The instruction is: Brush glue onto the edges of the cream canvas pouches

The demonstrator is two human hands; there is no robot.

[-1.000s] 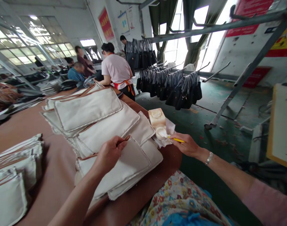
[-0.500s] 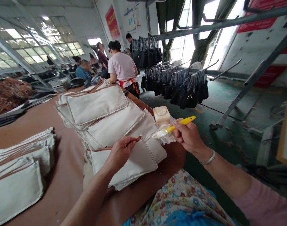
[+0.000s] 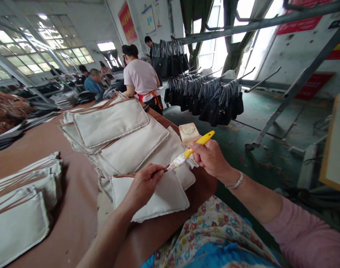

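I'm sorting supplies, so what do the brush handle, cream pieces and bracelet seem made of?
Brush handle: probably plastic, smooth and bright yellow. Cream pieces: matte cloth perhaps, given rough edges, though imitation leather is possible. Bracelet: likely polished metal, judging by its silvery shine.

Beyond the right hand, a part-hidden container likely obstructs.

The head view looks forward and down over the nearby tabletop.
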